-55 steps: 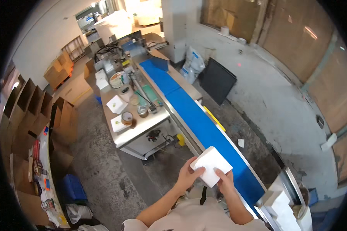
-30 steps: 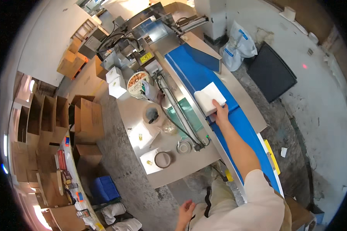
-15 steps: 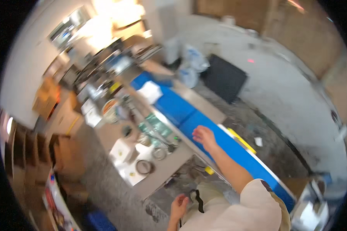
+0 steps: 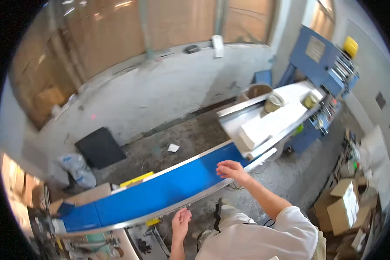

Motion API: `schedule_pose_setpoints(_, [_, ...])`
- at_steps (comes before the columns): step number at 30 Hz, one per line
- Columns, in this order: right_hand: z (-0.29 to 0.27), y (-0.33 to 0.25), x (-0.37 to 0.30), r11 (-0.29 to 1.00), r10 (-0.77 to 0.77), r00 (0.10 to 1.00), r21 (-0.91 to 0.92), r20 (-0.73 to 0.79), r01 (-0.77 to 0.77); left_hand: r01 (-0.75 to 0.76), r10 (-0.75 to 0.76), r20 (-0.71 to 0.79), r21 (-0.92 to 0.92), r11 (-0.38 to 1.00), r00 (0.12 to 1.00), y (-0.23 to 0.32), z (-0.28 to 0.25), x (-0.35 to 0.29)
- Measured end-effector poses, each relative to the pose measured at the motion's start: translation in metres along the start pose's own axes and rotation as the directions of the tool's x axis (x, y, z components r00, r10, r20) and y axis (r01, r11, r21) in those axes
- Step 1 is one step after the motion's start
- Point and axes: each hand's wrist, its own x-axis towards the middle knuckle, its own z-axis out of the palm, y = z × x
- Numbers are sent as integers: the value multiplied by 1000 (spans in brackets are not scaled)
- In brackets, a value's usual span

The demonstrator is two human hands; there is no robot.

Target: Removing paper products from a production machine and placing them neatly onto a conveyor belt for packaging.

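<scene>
A long blue conveyor belt runs across in front of me between metal edges. My right hand hovers above it near its right end, with loosely bent fingers and nothing visible in them. Lower and further left, my left hand is beside the belt's near edge, its fingers loosely curled and no object showing in it. Past the right end of the belt, a metal tray bears a long white block-like stack, whose kind is unclear, and two round yellowish rolls.
A blue-grey machine stands at the far right behind the tray. An opened cardboard box is on the right floor. Beyond the belt are a black flat panel, white plastic bags and a yellow bar. A cluttered table is at lower left.
My view has swung to the right, bringing the tray and machine in and moving the cluttered table to the lower left corner. My right hand now appears nearer the belt's right end.
</scene>
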Motion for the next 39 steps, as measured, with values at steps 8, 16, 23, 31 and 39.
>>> schedule_pose_setpoints(8, [-323,-51,-7,982,-182,858,-140,-480,130,239,-224,142,-99,966,964,61,200,144])
schedule_pose_setpoints(16, [-695,-85,85,699,-581,472,-703,-663,-128,377,-355,169,-115,919,919,68,340,237])
schedule_pose_setpoints(23, [-776,-68,139,852,45,858,-429,-512,-301,464,-365,379,-215,859,850,73,354,260])
schedule_pose_setpoints(31, [-674,-90,122,802,118,908,-501,-401,-326,444,-400,216,-228,867,891,78,312,257])
schedule_pose_setpoints(39, [-400,-147,76,809,-533,800,-443,-276,386,134,-165,-12,-525,840,986,83,203,180])
